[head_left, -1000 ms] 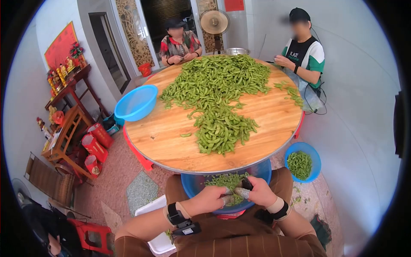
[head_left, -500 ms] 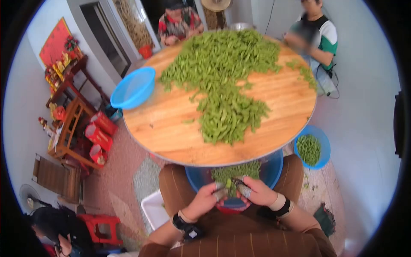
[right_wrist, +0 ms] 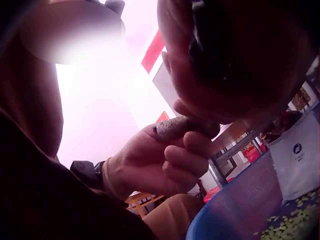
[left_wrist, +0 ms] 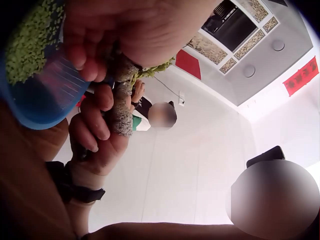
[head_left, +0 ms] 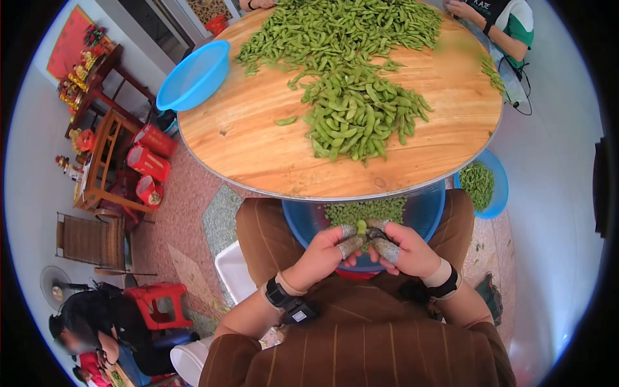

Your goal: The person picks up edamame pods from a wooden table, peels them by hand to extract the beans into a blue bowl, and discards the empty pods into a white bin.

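pod (head_left: pixel 362 227): light, soft shell, prob. slick; I judged the ends the best hold.
L hand (head_left: pixel 322 255): pinched pod.
R hand (head_left: pixel 406 248): pinched pod, over basin (head_left: pixel 427 216).

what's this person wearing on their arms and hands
Brown sleeves with thin pale stripes. The left hand and right hand wear grey speckled finger covers. Each wrist has a beige band and a black strap; the left one carries a small black device.
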